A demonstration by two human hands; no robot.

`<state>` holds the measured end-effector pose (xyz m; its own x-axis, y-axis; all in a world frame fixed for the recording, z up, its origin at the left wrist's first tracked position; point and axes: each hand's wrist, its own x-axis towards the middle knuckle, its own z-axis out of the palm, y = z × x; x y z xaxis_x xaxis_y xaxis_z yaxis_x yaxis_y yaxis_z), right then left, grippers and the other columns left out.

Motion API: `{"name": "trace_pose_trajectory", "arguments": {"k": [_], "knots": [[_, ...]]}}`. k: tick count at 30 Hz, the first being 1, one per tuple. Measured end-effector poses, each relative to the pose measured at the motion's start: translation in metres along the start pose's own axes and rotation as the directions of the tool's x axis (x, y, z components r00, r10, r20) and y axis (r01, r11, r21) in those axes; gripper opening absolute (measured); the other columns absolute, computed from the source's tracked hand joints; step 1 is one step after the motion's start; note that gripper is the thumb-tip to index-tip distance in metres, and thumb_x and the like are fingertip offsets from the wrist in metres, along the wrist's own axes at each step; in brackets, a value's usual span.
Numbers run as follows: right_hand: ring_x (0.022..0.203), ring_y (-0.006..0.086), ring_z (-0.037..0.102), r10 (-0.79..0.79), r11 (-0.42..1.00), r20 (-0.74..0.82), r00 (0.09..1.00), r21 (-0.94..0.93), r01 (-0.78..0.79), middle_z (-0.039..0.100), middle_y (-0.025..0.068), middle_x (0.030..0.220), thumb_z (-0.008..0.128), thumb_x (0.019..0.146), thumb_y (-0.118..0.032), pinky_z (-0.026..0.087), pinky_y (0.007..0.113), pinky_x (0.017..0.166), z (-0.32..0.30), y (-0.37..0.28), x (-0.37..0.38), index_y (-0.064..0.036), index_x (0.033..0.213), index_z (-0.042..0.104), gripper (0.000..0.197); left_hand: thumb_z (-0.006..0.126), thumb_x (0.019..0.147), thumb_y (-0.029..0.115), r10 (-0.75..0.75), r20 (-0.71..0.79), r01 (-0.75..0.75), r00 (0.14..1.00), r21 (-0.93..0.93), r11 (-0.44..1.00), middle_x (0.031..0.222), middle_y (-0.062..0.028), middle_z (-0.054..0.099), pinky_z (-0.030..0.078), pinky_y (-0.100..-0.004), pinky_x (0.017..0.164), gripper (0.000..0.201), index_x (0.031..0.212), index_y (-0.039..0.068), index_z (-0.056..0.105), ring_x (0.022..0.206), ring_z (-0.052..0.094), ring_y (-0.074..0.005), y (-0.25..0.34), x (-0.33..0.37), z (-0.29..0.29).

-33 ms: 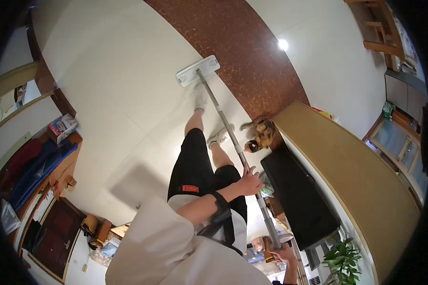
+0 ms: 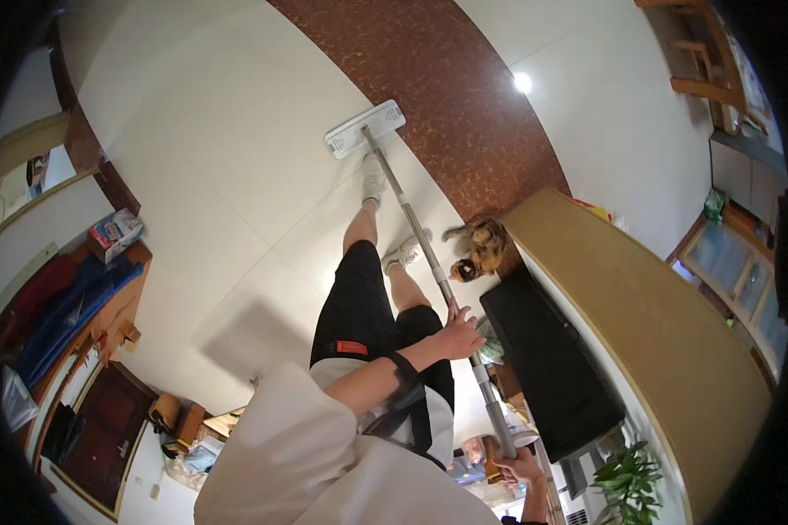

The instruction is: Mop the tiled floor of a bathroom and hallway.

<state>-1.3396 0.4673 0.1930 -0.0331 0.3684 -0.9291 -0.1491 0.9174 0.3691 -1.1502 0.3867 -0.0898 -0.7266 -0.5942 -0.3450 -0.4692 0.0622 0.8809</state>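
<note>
A flat mop with a grey pole (image 2: pixel 400 194) slants from my hands away to the upper middle of the view. Its white rectangular head (image 2: pixel 365 129) lies on pale floor tiles beside a brown patterned strip. My left hand (image 2: pixel 458 338) is closed round the middle of the pole, its fingers partly over the shaft. Lower down, my right hand (image 2: pixel 521 468) grips the thick end of the handle. The mop head sits just beyond my left shoe (image 2: pixel 374 179); my right shoe (image 2: pixel 404 252) is further back.
A calico cat (image 2: pixel 480 248) crouches right of the pole, beside a long wooden-topped cabinet (image 2: pixel 639 341). A black television (image 2: pixel 552 363) and a leafy plant (image 2: pixel 630 481) stand near it. At the left, a wooden bench (image 2: pixel 105 306) holds folded cloths and a box (image 2: pixel 116 234).
My left foot and lower leg have shifted slightly, and the shoe looks sharper than before. The mop, both hands and the cat stay nearly where they were.
</note>
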Motion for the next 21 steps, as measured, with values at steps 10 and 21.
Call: {"name": "trace_pose_trajectory", "arguments": {"k": [10, 21], "knots": [[0.035, 0.0063, 0.038, -0.291, 0.932, -0.008, 0.957, -0.228, 0.282, 0.043, -0.0022, 0.046, 0.063, 0.078, -0.018, 0.028, 0.023, 0.031, 0.09, -0.199, 0.063, -0.0047, 0.065, 0.05, 0.023, 0.046, 0.082, 0.028, -0.081, -0.323, 0.196, 0.943, 0.34, 0.92, 0.083, -0.0123, 0.058, 0.006, -0.0609, 0.098, 0.033, 0.071, 0.003, 0.064, 0.102, 0.043, -0.0325, -0.147, 0.066, -0.205], [0.033, 0.009, 0.037, -0.181, 0.983, 0.063, 0.981, -0.008, 0.182, 0.041, -0.0002, 0.043, 0.065, 0.077, -0.023, 0.024, 0.025, 0.032, 0.1, -0.169, 0.045, -0.009, 0.061, 0.046, 0.029, 0.044, 0.079, 0.029, -0.101, -0.169, 0.178, 0.981, 0.548, 0.817, 0.081, -0.0136, 0.057, 0.019, -0.0534, 0.097, 0.029, 0.069, 0.013, 0.065, 0.091, 0.048, -0.0314, -0.129, 0.056, -0.184]]}}
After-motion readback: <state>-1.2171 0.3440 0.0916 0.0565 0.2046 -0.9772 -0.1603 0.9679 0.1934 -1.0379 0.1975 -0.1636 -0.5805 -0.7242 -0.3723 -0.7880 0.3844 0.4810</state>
